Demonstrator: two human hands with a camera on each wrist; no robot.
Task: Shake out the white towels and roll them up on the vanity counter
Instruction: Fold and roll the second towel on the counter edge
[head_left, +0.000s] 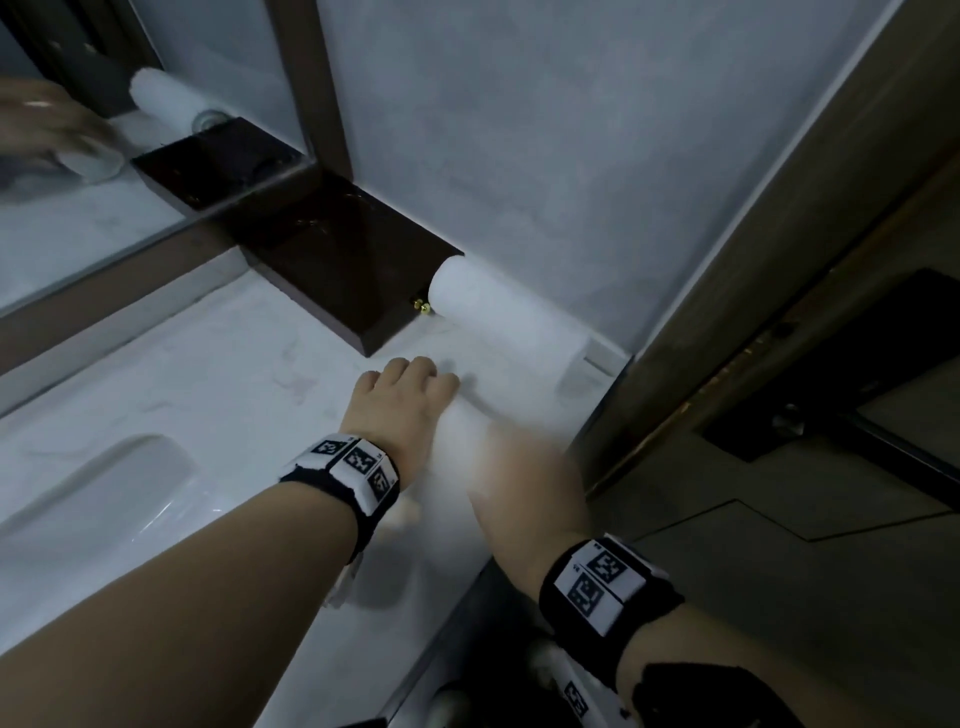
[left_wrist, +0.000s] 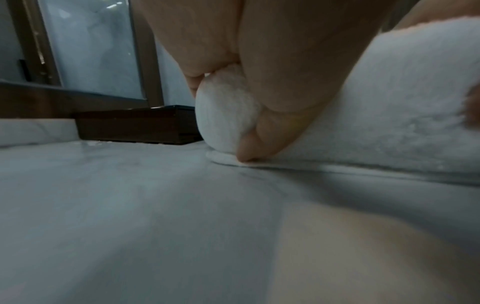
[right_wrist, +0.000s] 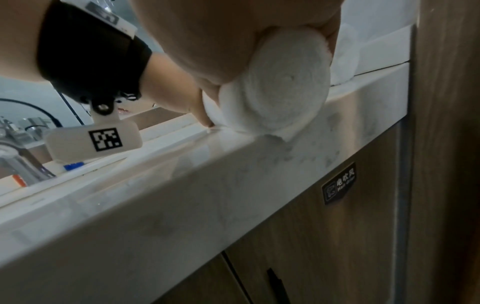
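the white marble vanity counter (head_left: 218, 364) fills most of the view, with a sink bowl (head_left: 104, 483) at its left and a mirror (head_left: 78, 208) along the back. a dark wooden box (head_left: 343, 270) sits in the back corner. a rolled white towel (head_left: 498, 317) lies beside it against the wall. nearer the front edge lies the towel being rolled (right_wrist: 280, 86). the left hand (head_left: 400, 405) curls over its far end and the right hand (head_left: 524, 483), blurry, curls over its near end.

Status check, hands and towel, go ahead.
Left hand and right hand both grip the half-rolled white towel on the marble counter. Finished rolled white towel ahead by the wall.
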